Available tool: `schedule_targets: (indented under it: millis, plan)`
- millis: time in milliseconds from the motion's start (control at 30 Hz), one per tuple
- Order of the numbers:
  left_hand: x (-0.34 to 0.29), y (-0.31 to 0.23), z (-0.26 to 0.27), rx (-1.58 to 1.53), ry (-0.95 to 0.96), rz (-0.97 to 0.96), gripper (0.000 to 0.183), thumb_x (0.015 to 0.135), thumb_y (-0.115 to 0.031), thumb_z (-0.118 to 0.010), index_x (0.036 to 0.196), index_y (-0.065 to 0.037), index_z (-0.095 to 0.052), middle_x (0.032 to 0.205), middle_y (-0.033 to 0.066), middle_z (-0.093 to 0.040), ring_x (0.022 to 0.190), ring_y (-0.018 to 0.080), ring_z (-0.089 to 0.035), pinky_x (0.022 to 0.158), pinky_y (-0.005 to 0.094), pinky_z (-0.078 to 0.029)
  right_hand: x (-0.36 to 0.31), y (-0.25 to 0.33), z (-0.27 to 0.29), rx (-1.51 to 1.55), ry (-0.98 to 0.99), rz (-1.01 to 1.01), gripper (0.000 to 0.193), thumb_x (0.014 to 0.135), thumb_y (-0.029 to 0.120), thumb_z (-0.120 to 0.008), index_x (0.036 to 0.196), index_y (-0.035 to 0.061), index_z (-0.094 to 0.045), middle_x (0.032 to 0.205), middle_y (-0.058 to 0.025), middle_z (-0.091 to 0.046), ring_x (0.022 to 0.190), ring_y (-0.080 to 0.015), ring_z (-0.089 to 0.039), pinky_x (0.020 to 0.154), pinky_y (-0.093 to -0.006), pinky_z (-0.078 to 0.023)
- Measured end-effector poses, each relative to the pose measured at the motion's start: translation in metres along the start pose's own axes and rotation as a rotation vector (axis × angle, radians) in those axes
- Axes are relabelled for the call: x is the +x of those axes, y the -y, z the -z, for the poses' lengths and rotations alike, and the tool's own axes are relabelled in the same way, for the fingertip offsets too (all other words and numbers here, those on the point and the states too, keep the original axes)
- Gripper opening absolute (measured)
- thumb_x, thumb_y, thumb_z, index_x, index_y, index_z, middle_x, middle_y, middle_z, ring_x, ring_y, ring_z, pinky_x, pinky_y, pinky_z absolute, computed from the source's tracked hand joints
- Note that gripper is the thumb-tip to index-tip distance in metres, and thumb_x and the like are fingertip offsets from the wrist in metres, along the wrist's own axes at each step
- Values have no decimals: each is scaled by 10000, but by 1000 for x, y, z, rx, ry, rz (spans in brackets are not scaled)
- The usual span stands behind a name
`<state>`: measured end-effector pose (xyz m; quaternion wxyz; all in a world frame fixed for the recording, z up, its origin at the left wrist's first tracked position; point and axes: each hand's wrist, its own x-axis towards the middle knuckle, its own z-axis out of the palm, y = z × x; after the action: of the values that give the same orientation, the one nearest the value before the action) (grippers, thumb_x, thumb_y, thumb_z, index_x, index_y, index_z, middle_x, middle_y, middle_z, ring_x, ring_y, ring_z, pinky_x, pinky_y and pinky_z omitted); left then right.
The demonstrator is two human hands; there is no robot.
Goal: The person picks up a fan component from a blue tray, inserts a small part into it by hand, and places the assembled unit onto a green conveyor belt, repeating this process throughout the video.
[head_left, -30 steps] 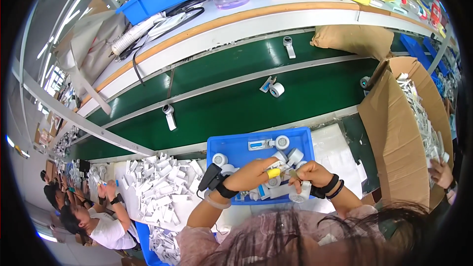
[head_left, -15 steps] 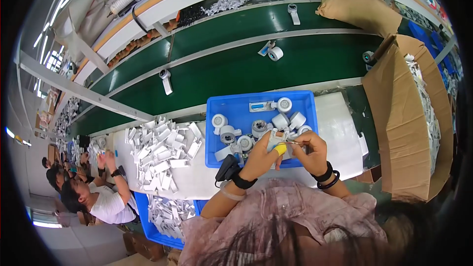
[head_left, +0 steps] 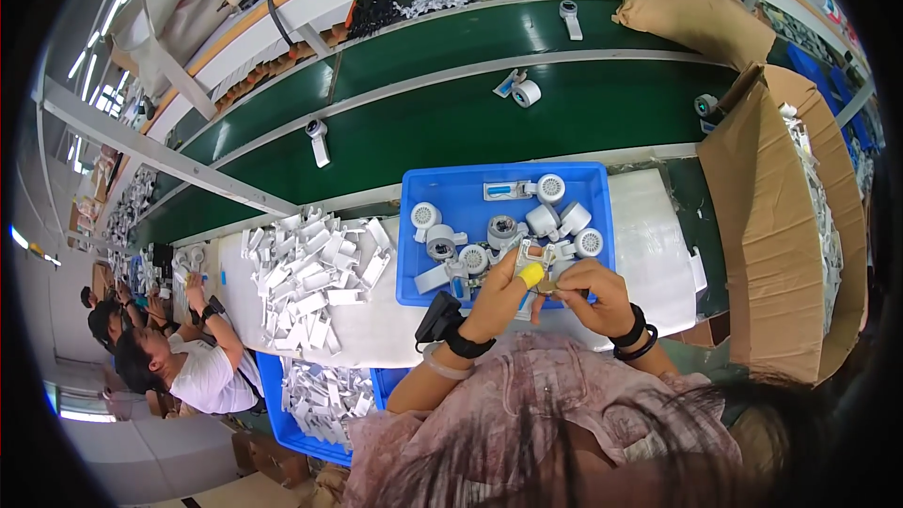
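My left hand, a yellow cover on its thumb, is closed around a white handheld fan part over the near edge of a blue bin. My right hand is beside it, thumb and fingers pinched together close to the left thumb. What it pinches is too small to make out. White fan heads with short handles lie in the bin, among them a fan with a grille and an open handle with a blue cell.
White handle shells are heaped left of the bin, above another blue bin of shells. Several fans, one upright, lie on the green conveyor. A cardboard box stands at right. A co-worker sits at far left.
My right hand has drawn slightly lower and its fingers have curled in closer. The left thumb has shifted, showing more of its yellow cover. The view has moved a little.
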<state>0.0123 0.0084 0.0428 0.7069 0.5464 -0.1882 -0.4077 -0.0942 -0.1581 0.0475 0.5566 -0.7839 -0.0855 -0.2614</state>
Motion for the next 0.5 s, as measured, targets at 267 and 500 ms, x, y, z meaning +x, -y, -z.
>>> schedule_targets:
  millis: [267, 500]
  plan:
    - [0, -4, -10, -68, -66, -112, 306, 927, -49, -428, 1228, 2, -451, 948, 103, -615, 648, 140, -580, 477, 262, -492, -1, -3, -12, -189, -111, 128, 184, 766, -65, -684, 916, 17, -616, 869, -123, -657, 792, -280, -632, 698, -347, -488]
    - [-1, -2, -16, -80, -40, -114, 359, 882, 12, -422, 1239, -11, -445, 960, 104, -604, 634, 132, -568, 495, 260, -498, -2, -6, -13, -207, -259, 109, 185, 765, -70, -673, 918, 18, -620, 886, -119, -658, 791, -286, -626, 724, -371, -483]
